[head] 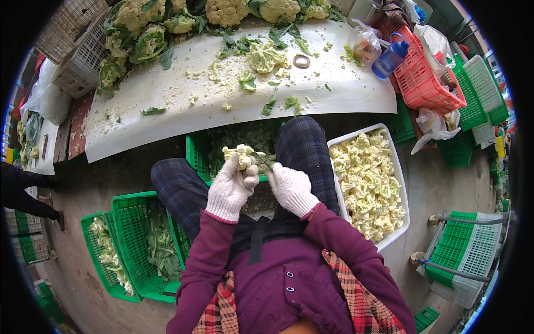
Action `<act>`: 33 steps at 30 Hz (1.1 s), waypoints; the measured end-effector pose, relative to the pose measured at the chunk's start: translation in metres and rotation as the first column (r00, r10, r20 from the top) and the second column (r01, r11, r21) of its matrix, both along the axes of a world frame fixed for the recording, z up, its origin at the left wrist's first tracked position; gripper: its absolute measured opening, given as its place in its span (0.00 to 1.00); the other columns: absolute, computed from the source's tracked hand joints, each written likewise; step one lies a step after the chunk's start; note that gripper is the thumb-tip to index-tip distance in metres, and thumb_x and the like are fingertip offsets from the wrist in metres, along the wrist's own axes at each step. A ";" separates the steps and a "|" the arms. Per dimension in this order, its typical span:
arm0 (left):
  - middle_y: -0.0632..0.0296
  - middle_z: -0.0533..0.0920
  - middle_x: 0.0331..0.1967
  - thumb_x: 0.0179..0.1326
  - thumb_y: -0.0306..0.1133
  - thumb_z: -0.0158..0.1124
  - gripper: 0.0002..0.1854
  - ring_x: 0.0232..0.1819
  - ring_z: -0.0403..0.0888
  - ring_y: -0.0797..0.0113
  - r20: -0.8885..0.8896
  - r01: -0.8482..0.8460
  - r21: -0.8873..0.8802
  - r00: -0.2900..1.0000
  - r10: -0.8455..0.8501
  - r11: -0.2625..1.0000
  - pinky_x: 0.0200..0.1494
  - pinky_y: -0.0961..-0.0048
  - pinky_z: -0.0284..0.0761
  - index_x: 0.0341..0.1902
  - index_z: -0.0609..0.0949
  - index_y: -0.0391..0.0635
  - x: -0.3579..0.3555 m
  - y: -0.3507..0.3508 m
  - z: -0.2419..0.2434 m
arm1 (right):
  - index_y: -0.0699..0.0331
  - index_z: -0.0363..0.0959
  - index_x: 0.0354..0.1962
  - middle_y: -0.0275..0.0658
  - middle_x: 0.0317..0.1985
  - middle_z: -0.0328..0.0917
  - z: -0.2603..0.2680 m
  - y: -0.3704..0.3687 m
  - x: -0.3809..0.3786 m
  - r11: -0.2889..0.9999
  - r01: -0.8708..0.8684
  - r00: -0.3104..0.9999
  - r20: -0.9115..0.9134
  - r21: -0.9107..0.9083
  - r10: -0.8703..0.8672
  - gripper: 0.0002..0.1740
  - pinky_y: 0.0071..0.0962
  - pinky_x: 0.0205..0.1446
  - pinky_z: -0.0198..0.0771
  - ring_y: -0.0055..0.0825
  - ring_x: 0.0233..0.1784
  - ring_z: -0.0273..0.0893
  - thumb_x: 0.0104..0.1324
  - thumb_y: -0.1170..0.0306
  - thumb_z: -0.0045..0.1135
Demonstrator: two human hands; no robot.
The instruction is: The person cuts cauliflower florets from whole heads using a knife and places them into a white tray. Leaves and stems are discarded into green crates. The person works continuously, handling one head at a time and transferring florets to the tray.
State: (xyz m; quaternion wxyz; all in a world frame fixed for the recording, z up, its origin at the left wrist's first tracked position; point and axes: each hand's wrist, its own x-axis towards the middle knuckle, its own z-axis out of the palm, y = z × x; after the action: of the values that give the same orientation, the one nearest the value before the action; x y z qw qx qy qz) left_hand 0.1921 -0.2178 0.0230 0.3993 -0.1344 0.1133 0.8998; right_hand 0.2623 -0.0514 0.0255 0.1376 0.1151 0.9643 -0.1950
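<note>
My left hand [231, 188], in a white knitted glove, grips a cauliflower floret [240, 155] above my lap. My right hand [292, 186], gloved the same way, is closed on what looks like a small knife [261, 157]; its thin dark blade reaches the floret, and its handle is hidden in the fist. Below the floret, a green plastic crate [196, 156] with leafy trimmings stands between my knees. On my right is a white plastic tub [406, 208] heaped with cut cauliflower florets [365, 179].
The white-covered table [167, 92] ahead carries whole cauliflowers [227, 10], a partly cut head [265, 56], a tape roll [301, 61] and scraps. A blue bottle [390, 58] leans by a red crate [421, 75]. Green crates [129, 225] stand at left, near a person's legs [29, 190].
</note>
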 end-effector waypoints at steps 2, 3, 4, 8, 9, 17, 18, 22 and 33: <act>0.59 0.83 0.41 0.75 0.37 0.59 0.15 0.36 0.80 0.65 -0.065 -0.074 -0.166 0.996 0.064 0.983 0.33 0.73 0.75 0.59 0.77 0.42 -0.006 0.000 0.012 | 0.61 0.74 0.41 0.49 0.32 0.85 -0.001 -0.003 0.001 0.996 0.060 0.998 -0.031 -0.060 -0.062 0.22 0.49 0.40 0.79 0.49 0.35 0.86 0.77 0.51 0.44; 0.59 0.83 0.41 0.75 0.35 0.60 0.15 0.37 0.81 0.65 -0.139 -0.103 -0.259 0.988 0.069 0.960 0.33 0.72 0.75 0.58 0.77 0.41 -0.011 0.000 0.014 | 0.62 0.74 0.41 0.50 0.31 0.85 0.003 -0.003 -0.003 0.987 0.129 0.991 -0.023 -0.093 -0.132 0.22 0.50 0.39 0.78 0.49 0.35 0.86 0.77 0.50 0.45; 0.59 0.83 0.42 0.73 0.32 0.61 0.14 0.38 0.82 0.65 -0.241 -0.100 -0.325 0.970 0.020 0.940 0.35 0.72 0.77 0.58 0.77 0.41 -0.010 -0.001 0.014 | 0.62 0.74 0.42 0.50 0.31 0.85 -0.005 0.001 -0.001 0.962 0.170 0.973 -0.118 -0.211 -0.198 0.21 0.50 0.39 0.78 0.50 0.35 0.85 0.76 0.51 0.47; 0.54 0.81 0.51 0.66 0.23 0.64 0.25 0.44 0.85 0.63 -0.327 -0.103 -0.503 0.942 -0.078 0.858 0.41 0.69 0.85 0.66 0.70 0.40 -0.001 0.000 0.008 | 0.67 0.73 0.54 0.37 0.26 0.79 0.014 0.013 -0.006 0.389 0.244 0.893 0.050 -0.888 -0.447 0.20 0.27 0.26 0.71 0.22 0.21 0.76 0.71 0.62 0.60; 0.54 0.81 0.53 0.65 0.21 0.64 0.27 0.46 0.85 0.62 -0.320 -0.098 -0.519 0.943 -0.087 0.849 0.42 0.68 0.85 0.67 0.69 0.40 0.002 0.007 0.012 | 0.69 0.73 0.56 0.33 0.26 0.78 0.019 0.014 -0.007 0.263 0.181 0.890 0.045 -0.948 -0.454 0.21 0.22 0.23 0.69 0.16 0.20 0.73 0.71 0.64 0.62; 0.55 0.79 0.60 0.61 0.19 0.65 0.33 0.56 0.82 0.65 -0.420 -0.011 -0.519 0.874 -0.244 0.854 0.50 0.70 0.84 0.71 0.68 0.39 0.010 0.009 0.027 | 0.65 0.73 0.52 0.30 0.25 0.73 0.007 0.018 -0.014 -0.205 0.326 0.818 0.384 -0.923 -0.429 0.18 0.24 0.20 0.70 0.18 0.17 0.70 0.73 0.61 0.60; 0.55 0.79 0.60 0.61 0.19 0.65 0.32 0.56 0.82 0.65 -0.433 -0.031 -0.551 0.865 -0.254 0.834 0.51 0.70 0.83 0.71 0.69 0.39 0.010 0.009 0.027 | 0.63 0.73 0.50 0.29 0.24 0.70 0.004 0.021 -0.014 -0.267 0.333 0.825 0.417 -0.904 -0.383 0.16 0.25 0.19 0.71 0.19 0.17 0.69 0.74 0.61 0.59; 0.57 0.79 0.61 0.63 0.19 0.64 0.31 0.58 0.81 0.67 -0.474 -0.095 -0.605 0.841 -0.262 0.790 0.57 0.70 0.80 0.71 0.70 0.40 0.013 0.012 0.018 | 0.60 0.71 0.46 0.29 0.23 0.70 0.005 0.024 -0.009 -0.405 0.375 0.815 0.505 -0.834 -0.284 0.12 0.27 0.19 0.71 0.20 0.17 0.69 0.74 0.61 0.59; 0.56 0.81 0.61 0.75 0.40 0.61 0.26 0.52 0.84 0.68 -0.556 -0.227 -0.640 0.796 -0.238 0.734 0.46 0.74 0.84 0.70 0.72 0.41 0.009 0.008 0.004 | 0.62 0.75 0.45 0.46 0.29 0.83 0.009 0.009 0.002 0.829 0.088 0.889 -0.331 -0.553 -0.315 0.19 0.39 0.31 0.77 0.41 0.27 0.84 0.74 0.54 0.55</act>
State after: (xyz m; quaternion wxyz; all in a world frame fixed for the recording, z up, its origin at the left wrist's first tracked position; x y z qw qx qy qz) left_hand 0.2008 -0.2099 0.0268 0.2672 0.0244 0.5549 0.7875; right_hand 0.2647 -0.0420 0.0344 -0.0629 0.1334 0.8630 -0.4832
